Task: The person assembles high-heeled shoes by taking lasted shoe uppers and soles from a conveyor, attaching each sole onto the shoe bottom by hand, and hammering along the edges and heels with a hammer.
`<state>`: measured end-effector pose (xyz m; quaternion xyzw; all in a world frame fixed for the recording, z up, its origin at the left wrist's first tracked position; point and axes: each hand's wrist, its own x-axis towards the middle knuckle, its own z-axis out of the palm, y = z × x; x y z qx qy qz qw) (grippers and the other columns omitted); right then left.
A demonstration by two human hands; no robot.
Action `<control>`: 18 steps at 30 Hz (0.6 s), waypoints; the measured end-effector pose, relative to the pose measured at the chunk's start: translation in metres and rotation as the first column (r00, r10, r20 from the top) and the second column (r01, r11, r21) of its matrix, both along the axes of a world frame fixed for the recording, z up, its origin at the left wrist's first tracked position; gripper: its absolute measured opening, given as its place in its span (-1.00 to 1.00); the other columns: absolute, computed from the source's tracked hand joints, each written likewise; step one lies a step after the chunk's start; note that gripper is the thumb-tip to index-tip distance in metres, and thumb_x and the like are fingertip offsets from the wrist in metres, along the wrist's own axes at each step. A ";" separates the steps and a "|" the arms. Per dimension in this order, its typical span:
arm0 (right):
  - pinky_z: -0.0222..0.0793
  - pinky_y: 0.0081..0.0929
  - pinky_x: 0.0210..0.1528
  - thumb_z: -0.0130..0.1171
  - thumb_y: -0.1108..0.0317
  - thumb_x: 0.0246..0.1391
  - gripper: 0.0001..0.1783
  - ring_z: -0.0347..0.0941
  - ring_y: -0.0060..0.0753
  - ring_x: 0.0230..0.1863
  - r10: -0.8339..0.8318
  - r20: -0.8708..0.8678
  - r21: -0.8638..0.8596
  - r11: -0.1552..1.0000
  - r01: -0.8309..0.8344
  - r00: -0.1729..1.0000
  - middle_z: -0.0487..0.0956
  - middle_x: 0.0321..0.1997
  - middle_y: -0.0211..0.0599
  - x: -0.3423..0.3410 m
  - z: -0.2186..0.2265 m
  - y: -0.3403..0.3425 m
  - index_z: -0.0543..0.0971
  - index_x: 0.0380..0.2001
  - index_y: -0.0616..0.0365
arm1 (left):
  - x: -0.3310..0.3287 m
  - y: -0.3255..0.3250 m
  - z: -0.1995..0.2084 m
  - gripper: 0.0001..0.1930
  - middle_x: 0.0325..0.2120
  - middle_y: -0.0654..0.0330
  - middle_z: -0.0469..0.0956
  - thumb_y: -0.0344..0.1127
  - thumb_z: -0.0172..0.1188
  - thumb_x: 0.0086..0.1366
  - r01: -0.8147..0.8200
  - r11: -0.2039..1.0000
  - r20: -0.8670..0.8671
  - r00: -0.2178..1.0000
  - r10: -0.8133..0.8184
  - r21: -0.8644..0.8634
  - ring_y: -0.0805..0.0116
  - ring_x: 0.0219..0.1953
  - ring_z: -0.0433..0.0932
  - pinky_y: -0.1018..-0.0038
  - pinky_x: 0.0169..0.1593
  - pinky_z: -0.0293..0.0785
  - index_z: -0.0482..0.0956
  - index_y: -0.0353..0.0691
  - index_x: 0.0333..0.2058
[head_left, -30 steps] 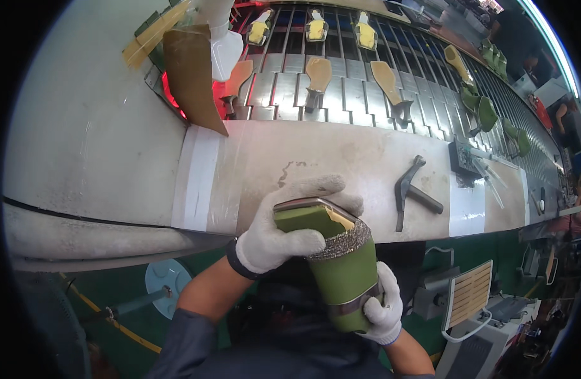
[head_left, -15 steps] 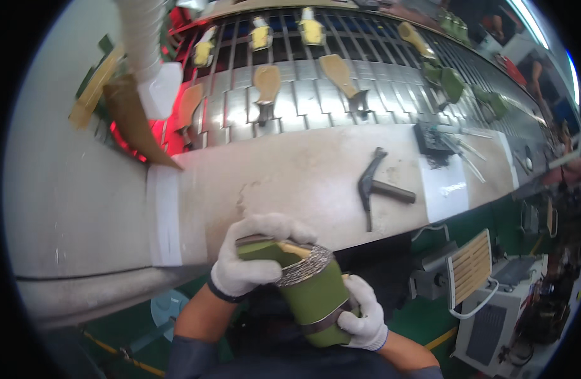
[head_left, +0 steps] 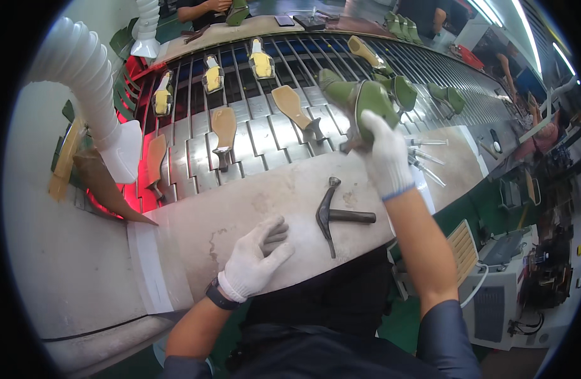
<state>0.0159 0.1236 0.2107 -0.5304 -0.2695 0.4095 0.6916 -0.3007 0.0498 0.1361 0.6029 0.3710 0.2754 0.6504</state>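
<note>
We see a dark hammer (head_left: 333, 215) lying on the pale desk (head_left: 240, 215). Behind it, tan soles (head_left: 225, 126) stand on the slatted metal conveyor (head_left: 271, 136), and a white ribbed hose (head_left: 88, 107) hangs at left.

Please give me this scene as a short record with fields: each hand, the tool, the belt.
right hand: gloved, gripping a green shoe over the slatted conveyor
left hand: gloved, open, resting on the workbench
hammer: lying on the workbench between the hands, untouched
conveyor load: tan insoles on lasts, yellow-lined pieces, more green shoes
left side: white ribbed hose
</note>
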 end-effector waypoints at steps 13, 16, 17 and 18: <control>0.50 -0.08 0.41 0.37 0.20 0.18 -0.34 0.61 0.14 0.32 0.221 0.939 -0.247 0.967 0.069 0.263 0.67 0.28 0.15 0.004 -0.067 0.088 0.60 0.34 0.16 | 0.058 0.124 0.037 -0.26 0.24 -0.19 0.61 -0.27 0.43 0.42 -0.117 0.940 -0.091 0.984 0.154 0.319 0.08 0.27 0.66 0.22 0.34 0.60 0.37 -0.54 0.43; 0.53 -0.01 0.32 0.38 0.22 0.16 -0.46 0.64 0.20 0.21 0.405 0.894 -0.428 0.898 0.102 0.190 0.69 0.17 0.11 0.000 -0.082 0.108 0.63 0.19 0.17 | 0.103 0.239 0.032 -0.06 0.32 -0.33 0.53 -0.02 0.47 0.35 -0.103 0.842 -0.307 0.902 0.303 0.530 -0.04 0.31 0.63 0.18 0.34 0.59 0.28 -0.55 0.47; 0.54 0.03 0.26 0.39 0.24 0.16 -0.56 0.64 0.22 0.16 0.483 0.848 -0.512 0.853 0.103 0.219 0.70 0.09 0.10 -0.005 -0.086 0.112 0.65 0.08 0.19 | 0.110 0.289 0.011 0.04 0.32 -0.38 0.52 0.05 0.50 0.27 -0.132 0.776 -0.336 0.847 0.411 0.617 -0.15 0.34 0.60 0.16 0.39 0.55 0.24 -0.54 0.49; 0.55 0.07 0.17 0.41 0.28 0.14 -0.71 0.65 0.23 0.08 0.385 0.889 -0.420 0.902 0.103 0.249 0.70 -0.02 0.10 0.003 -0.099 0.108 0.63 -0.14 0.20 | 0.130 0.326 0.016 0.13 0.30 -0.41 0.53 0.11 0.51 0.21 -0.072 0.794 -0.505 0.737 0.450 0.604 -0.22 0.36 0.58 0.16 0.42 0.52 0.19 -0.55 0.51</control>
